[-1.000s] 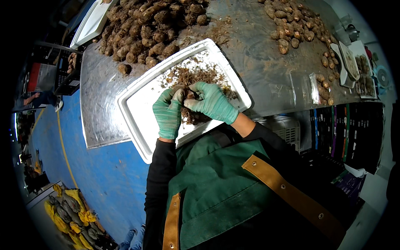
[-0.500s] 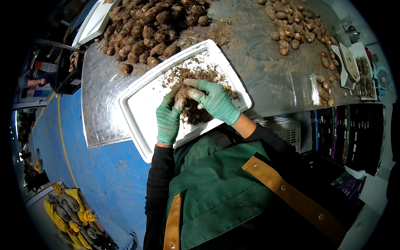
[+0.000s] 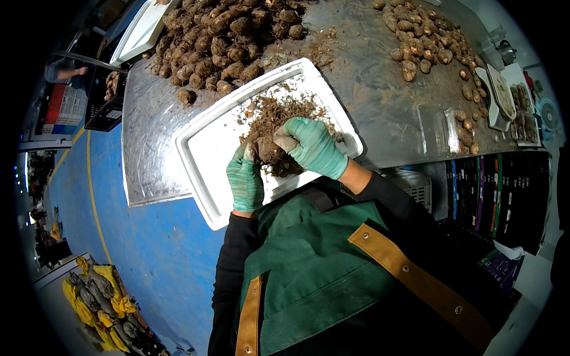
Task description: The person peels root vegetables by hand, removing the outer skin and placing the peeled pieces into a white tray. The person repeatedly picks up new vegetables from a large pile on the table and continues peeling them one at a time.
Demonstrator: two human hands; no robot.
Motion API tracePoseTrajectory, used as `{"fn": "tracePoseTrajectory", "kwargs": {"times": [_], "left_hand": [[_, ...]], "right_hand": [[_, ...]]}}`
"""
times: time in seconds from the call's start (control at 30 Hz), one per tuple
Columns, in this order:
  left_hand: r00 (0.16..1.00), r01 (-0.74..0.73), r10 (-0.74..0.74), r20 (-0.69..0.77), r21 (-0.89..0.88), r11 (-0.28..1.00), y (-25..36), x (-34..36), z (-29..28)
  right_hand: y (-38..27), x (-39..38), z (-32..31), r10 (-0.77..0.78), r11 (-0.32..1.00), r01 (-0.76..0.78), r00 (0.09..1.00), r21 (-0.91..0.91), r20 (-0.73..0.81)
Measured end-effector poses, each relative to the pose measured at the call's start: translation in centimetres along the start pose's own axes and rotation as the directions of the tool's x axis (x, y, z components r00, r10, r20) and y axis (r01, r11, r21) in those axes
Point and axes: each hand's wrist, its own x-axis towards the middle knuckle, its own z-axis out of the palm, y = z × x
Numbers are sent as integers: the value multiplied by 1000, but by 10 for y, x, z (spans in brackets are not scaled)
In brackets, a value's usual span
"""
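At the far left we see a blue floor with a yellow line, then the white tray lying askew across the near edge of a metal table. Beyond the tray, on the table, we have a large heap of shaggy brown tubers. Our gloved left hand closes on the left side of a brown tuber, thumb and fingers gripping it over the tray, above loose fibrous scraps. Our gloved right hand is curled nearly into a fist, its thumb and forefinger drawn together at the tuber's right edge; we cannot tell whether anything is pinched between them. Farther right, well apart from our hands, we see a smaller pile of cleaner-looking tubers.
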Motion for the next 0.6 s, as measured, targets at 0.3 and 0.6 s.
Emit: {"fn": "tracePoseTrajectory", "kwargs": {"times": [0.3, 0.6], "left_hand": [[976, 199, -219, -12, -374, 906, 5, 22, -25], [991, 3, 41, -130, 322, 947, 3, 20, -10]], "right_hand": [[-1, -4, 0, 327, 940, -287, 913, -185, 244], [10, 7, 7, 205, 934, -250, 961, 257, 188]]}}
